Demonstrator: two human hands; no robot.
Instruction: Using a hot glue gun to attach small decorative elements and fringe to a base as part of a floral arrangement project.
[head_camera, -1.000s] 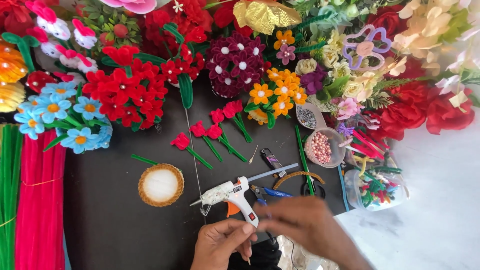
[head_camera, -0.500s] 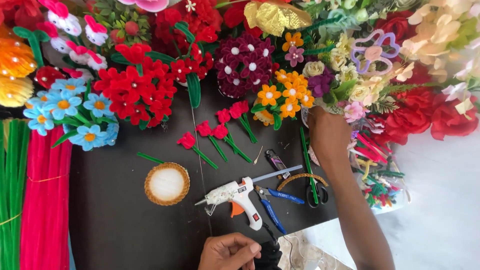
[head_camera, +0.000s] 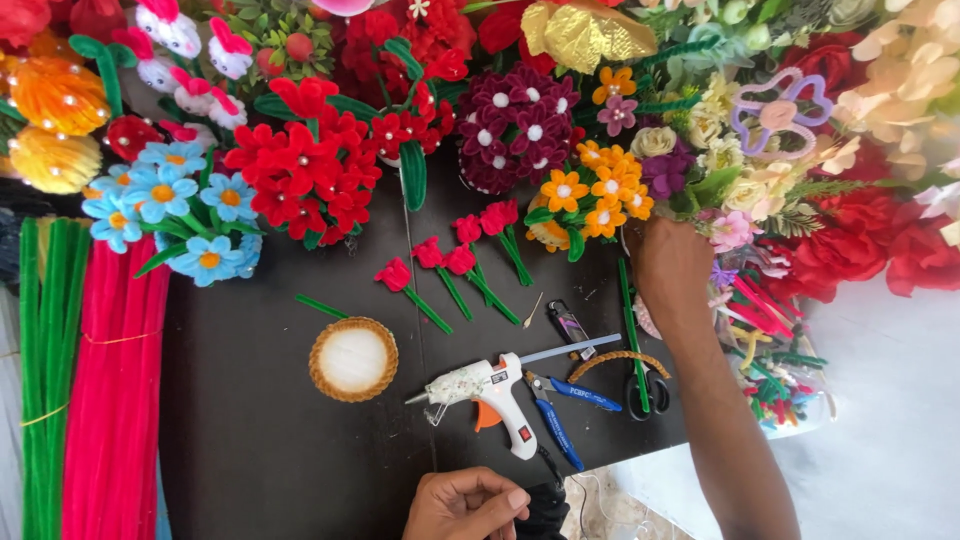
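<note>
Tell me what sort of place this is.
Most likely a handicraft worktable where artificial flowers are made. Bundled pink pipe cleaners lie beside a hot glue gun and blue-handled pliers on the dark table, with finished red flowers crowded along the back.

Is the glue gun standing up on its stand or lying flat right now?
Lying flat. The glue gun rests on its side on the black table, nozzle pointing left, handle toward the left hand; neither hand touches it.

Orange flower bunch (head_camera: 590, 195), upright among the flowers, touching the right hand (head_camera: 668, 268); left hand (head_camera: 468, 505) closed.
</note>
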